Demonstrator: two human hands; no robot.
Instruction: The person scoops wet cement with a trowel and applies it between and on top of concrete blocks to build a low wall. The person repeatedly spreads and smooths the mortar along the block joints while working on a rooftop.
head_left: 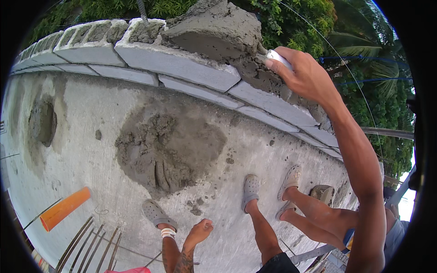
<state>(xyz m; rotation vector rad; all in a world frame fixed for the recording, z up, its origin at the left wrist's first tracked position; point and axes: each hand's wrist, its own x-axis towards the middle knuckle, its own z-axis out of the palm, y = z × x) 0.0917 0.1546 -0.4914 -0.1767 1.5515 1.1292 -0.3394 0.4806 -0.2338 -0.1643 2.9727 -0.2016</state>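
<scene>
From the head camera, your right hand (302, 75) is up at the top of the block wall (182, 68), fingers wrapped tight around a pale handle (277, 58) that looks like a trowel's; the blade itself is buried in the wet mortar (214, 32) heaped on the top course, so you cannot see its edge. Your left hand (199, 232) hangs low by your leg, loosely curled with the thumb tucked against the fingers, holding nothing.

The heap is thick and sits right at the near lip of the blocks. If you drag it toward yourself too fast, a lump could slide off the face and drop to the concrete floor (255, 136), near your sandals (154, 213). Another person's feet (290, 178) stand just beside the wall below your arm, so falling mortar or a slipped trowel could land on them. The mixed pile (168, 150) on the floor is close behind your feet; stepping back into it could make you skid. The thin rods (86, 236) lying at lower left and the orange pipe (64, 208) beside them are trip hazards if you turn that way. A taut string (337, 59) runs past your wrist; brushing it would throw the line off.

No packages, labels or signs can be made out anywhere in this view.
</scene>
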